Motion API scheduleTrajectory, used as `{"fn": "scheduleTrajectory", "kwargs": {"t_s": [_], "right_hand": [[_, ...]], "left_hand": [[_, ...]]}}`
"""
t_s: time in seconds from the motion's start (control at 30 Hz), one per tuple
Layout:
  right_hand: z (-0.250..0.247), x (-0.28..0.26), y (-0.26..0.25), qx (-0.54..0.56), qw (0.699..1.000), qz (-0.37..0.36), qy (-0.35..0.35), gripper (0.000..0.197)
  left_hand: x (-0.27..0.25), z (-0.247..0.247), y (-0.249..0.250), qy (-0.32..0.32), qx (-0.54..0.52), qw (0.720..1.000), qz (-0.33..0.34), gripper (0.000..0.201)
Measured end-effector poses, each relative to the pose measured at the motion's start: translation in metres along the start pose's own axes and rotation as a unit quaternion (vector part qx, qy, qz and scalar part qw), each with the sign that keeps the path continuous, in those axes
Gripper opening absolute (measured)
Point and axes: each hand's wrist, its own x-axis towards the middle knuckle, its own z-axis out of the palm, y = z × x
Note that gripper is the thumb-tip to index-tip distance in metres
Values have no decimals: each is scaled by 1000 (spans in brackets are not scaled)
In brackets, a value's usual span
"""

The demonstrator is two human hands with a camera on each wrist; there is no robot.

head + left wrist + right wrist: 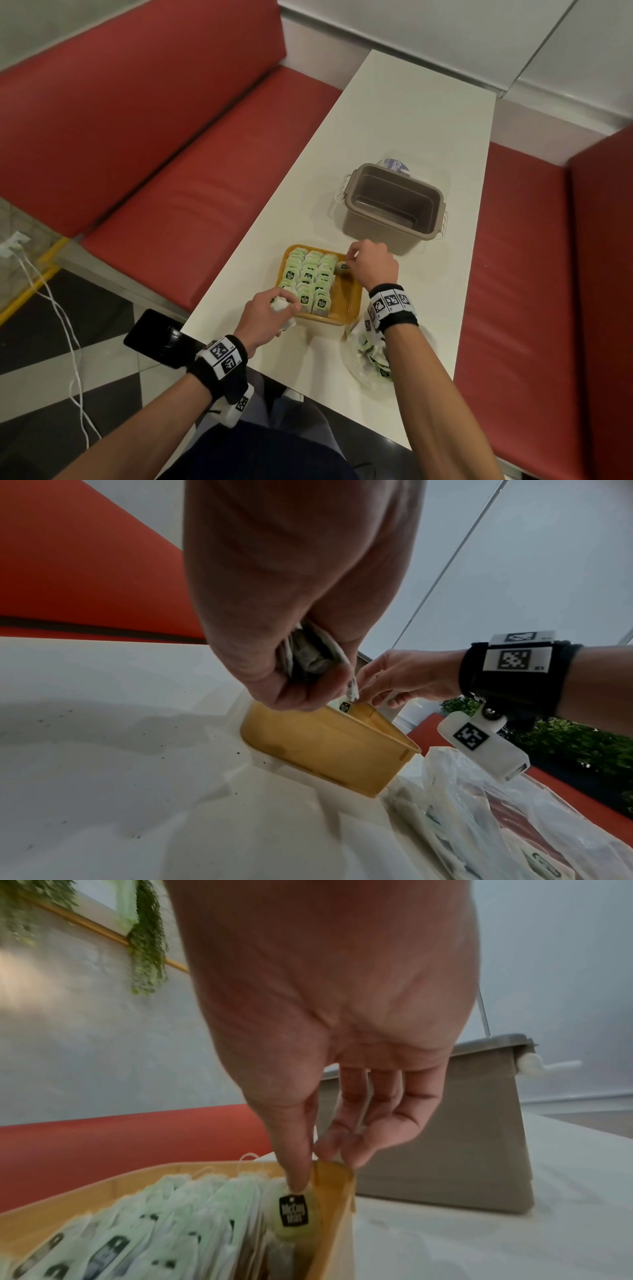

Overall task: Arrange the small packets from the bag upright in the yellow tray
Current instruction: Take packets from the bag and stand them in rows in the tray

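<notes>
Green packet [293, 1215] pinched in the right hand [371, 265] grip inside the yellow tray [346, 308]; left hand [265, 317] clutches spare packets [310, 653].

The left hand [265, 317] hides most of the crumpled pale packets [310, 656] in its grip. The clear plastic bag [368, 356] lies partly behind the right forearm; print on its packets is unreadable.

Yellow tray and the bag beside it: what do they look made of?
Yellow tray: seemingly rigid moulded plastic, matt to semi-gloss, with an even colour and a rolled rim. Bag: thin clear plastic film, glossy and crinkled; the packets show through it.
</notes>
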Motion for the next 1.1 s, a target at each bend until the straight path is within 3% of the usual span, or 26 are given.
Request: {"fn": "scheduleTrajectory", "kwargs": {"t_s": [0.4, 0.53, 0.63, 0.77, 0.87, 1.0, 1.1], "right_hand": [[12, -6, -2, 25, 995, 26, 88, 13], [0, -15, -4, 71, 990, 26, 122, 5], [-16, -37, -14, 177, 980, -5, 96, 7], [-36, -88, -38, 305, 949, -75, -19, 22], [-38, -116, -47, 380, 918, -64, -93, 25], [-30, -126, -45, 456, 886, -31, -80, 23], [-29, -125, -38, 540, 836, 1, -98, 23]], "left_hand": [[-2, -1, 4, -7, -12, 1000, -14, 11], [-5, -3, 13, -22, -108, 994, -17, 26], [-10, -2, 27, -18, -187, 982, -20, 40], [-15, 3, 46, -20, -256, 966, 5, 37], [-18, 9, 59, -23, -287, 957, 21, 25], [-21, 14, 68, -29, -308, 951, 23, 22], [-22, 12, 71, -36, -319, 947, 7, 28]]}}
